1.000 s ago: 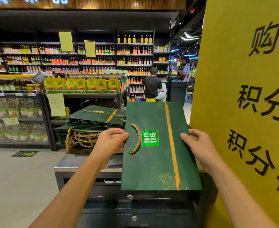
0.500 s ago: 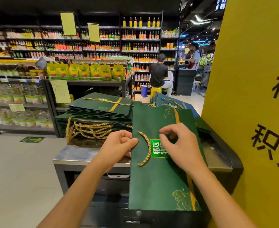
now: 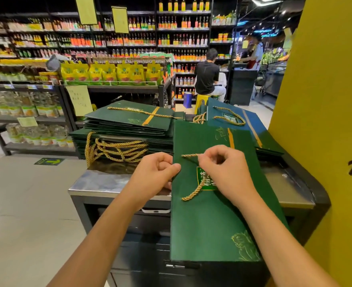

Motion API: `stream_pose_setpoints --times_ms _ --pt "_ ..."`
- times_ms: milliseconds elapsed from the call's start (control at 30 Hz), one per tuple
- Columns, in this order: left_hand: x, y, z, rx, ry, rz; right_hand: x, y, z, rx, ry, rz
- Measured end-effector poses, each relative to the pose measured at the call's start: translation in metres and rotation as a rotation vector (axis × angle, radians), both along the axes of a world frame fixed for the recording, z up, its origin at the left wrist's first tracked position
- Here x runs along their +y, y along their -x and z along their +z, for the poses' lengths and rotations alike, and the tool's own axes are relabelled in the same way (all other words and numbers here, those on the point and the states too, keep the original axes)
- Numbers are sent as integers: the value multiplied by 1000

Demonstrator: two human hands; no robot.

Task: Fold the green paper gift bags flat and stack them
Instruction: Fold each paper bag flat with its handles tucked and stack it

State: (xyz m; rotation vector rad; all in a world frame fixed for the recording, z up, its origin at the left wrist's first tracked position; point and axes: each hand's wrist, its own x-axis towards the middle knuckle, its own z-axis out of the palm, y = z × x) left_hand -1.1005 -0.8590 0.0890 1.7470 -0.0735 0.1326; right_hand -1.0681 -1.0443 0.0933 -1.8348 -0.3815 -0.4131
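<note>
I see the bag (image 3: 208, 224) lying flat mid-scene, its near end hanging off the desk (image 3: 100, 183) front. Left grip (image 3: 156, 175) is clamped on the bag's left edge. Right grip (image 3: 222, 172) is pinched on the rope (image 3: 193, 192) above the label. Stack (image 3: 127, 121) of folded bags sits far left on the desk, more bags (image 3: 233, 119) far right.

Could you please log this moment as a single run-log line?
left hand: grips green bag at left edge | right hand: pinches gold rope handle | bag: flat, overhanging counter | stack: folded bags behind-left
</note>
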Motion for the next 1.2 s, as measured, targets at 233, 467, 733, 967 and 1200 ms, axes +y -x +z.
stream_pose_setpoints --times_ms 233,467,733,967,1200 --pt "-1 1 -1 -12 8 3 -11 -3 2 227 -391 63" --pt "-2 3 2 8 18 37 -27 9 7 -65 26 155" --pt "1 2 3 12 15 22 -31 18 -7 -94 433 435" --pt "0 3 0 -20 12 21 -35 15 -7 -30 129 342" --pt "0 4 1 -44 11 -10 -43 4 -7 173 -654 289"
